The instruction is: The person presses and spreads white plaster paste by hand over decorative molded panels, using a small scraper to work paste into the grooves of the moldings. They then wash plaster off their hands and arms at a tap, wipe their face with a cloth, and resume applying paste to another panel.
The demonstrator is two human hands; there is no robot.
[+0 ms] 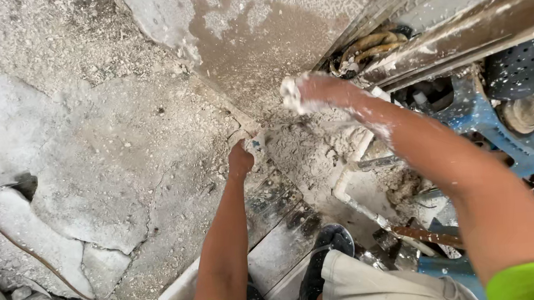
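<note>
My right hand [300, 93] was clenched around a lump of white plaster [289, 93] and pressed up against the damp grey wall [252, 37]. My left hand [240, 159] reached down, closed on a small plaster-caked tool [255, 144] whose tip sat near the wall's lower edge, above the rubble-strewn floor [108, 150]. A blue plastic stool [500, 125] stood to the right.
</note>
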